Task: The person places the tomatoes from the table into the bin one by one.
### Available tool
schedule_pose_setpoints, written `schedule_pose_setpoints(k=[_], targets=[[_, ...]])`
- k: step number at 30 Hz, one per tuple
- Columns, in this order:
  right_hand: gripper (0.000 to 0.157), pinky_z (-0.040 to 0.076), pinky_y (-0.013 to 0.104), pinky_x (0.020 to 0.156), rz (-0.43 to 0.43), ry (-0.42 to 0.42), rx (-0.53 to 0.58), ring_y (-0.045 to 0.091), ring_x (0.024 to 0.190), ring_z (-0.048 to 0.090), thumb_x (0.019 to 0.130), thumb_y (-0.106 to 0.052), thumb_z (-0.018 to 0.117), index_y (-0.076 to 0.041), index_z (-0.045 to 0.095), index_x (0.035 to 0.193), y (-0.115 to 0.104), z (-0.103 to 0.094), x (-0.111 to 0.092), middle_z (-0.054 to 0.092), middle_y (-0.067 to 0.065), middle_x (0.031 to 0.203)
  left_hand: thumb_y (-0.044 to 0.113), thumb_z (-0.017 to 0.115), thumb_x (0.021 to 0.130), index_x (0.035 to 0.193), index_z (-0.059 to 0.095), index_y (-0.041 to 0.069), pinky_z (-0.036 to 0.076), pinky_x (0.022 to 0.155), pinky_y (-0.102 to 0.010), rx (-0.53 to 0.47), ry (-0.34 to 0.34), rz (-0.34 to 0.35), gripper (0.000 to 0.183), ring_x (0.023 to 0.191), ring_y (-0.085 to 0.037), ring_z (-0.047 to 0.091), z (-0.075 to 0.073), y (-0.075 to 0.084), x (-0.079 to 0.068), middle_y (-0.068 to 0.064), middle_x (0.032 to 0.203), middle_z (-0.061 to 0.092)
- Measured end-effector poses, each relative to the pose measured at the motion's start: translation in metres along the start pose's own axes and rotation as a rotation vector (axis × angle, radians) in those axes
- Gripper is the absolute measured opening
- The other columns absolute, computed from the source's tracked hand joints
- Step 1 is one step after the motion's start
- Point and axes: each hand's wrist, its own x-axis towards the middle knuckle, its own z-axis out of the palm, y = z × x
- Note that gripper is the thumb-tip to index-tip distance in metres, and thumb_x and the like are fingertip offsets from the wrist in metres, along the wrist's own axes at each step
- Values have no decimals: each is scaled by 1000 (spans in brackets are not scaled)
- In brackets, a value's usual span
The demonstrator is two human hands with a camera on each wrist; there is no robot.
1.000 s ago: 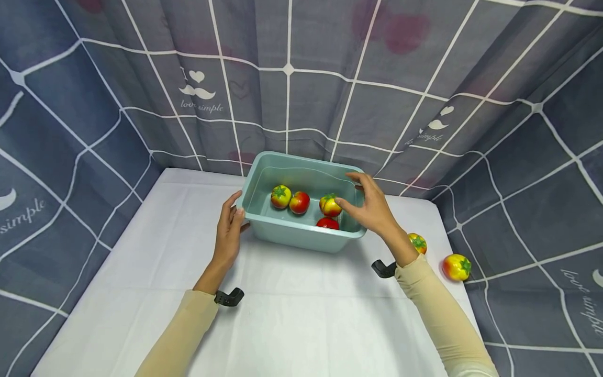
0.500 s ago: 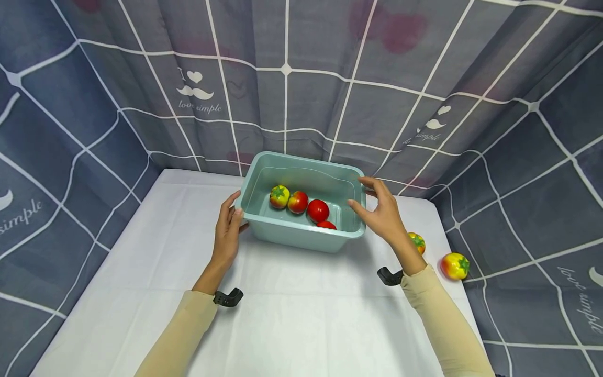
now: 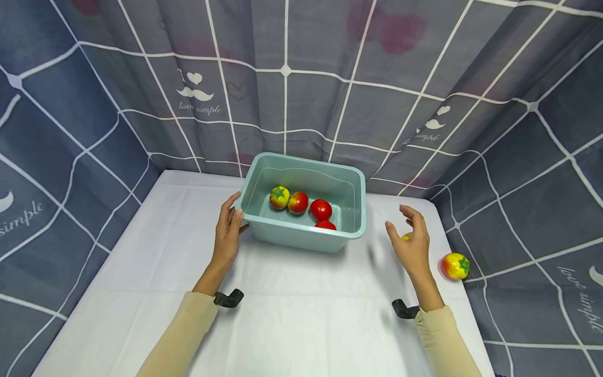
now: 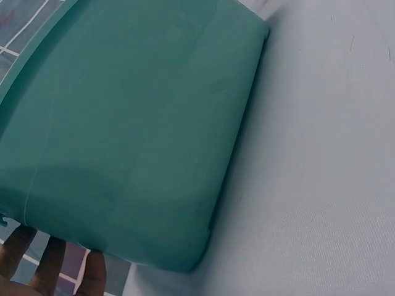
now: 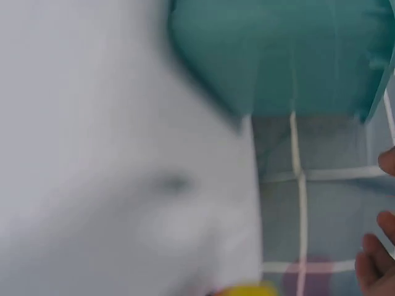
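Note:
A light teal plastic bin (image 3: 301, 238) stands on the white table. My left hand (image 3: 227, 235) holds its left end, thumb at the front rim corner; in the left wrist view the fingers (image 4: 49, 262) lie against the end wall. Several round tomato-like fruits are inside, among them a yellow one with a green leafy top (image 3: 280, 197), a red-yellow one (image 3: 298, 202) and a red one (image 3: 321, 210). My right hand (image 3: 413, 243), fingers spread and holding nothing, is over a yellow fruit (image 3: 406, 237), which it mostly hides. This fruit shows at the bottom of the right wrist view.
Another red-yellow fruit (image 3: 455, 266) lies near the right table edge. Grey checked curtains (image 3: 320, 99) hang close behind the bin and along both sides. The white cloth (image 3: 301, 314) covers the table in front.
My right hand let go of a fruit inside the bin, which now shows its red side, then moved right and toward me, over a fruit on the table. The left hand stayed at the bin.

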Motion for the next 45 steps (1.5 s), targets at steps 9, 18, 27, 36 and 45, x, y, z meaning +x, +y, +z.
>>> schedule_pose_setpoints(k=[9,18,27,36,45], targets=[[68,31,63,126,398,46,-181,47,148,41,94,-17,78,-3,48,153,57,-23,-40,46,29,154,36,42,118,167,36,37,51,113,-69,7,7,6,49,147,-43,52,-2,0,0,-9,165,51],[74,35,62,126,474,6,-170,48,145,44,96,-19,78,-1,40,156,80,-16,-51,43,31,156,38,42,118,166,35,39,51,112,-70,0,5,10,49,148,-46,51,0,0,1,-9,165,51],[75,36,64,126,489,11,-139,50,147,44,97,-19,78,-2,38,158,78,-15,-52,43,31,157,38,43,117,165,37,39,52,112,-69,-10,3,14,48,147,-47,51,1,0,1,-7,164,52],[74,44,58,123,469,23,-102,43,144,50,99,-21,77,-4,38,159,64,-16,-43,44,26,158,36,42,118,165,37,39,50,114,-70,-9,4,5,48,148,-48,49,1,-1,1,-7,165,50],[71,46,14,103,370,59,-71,31,127,61,97,-24,81,-9,46,157,26,-20,-25,55,16,152,37,44,117,165,38,39,50,114,-69,-10,1,4,48,147,-42,51,1,1,1,-7,163,52]])
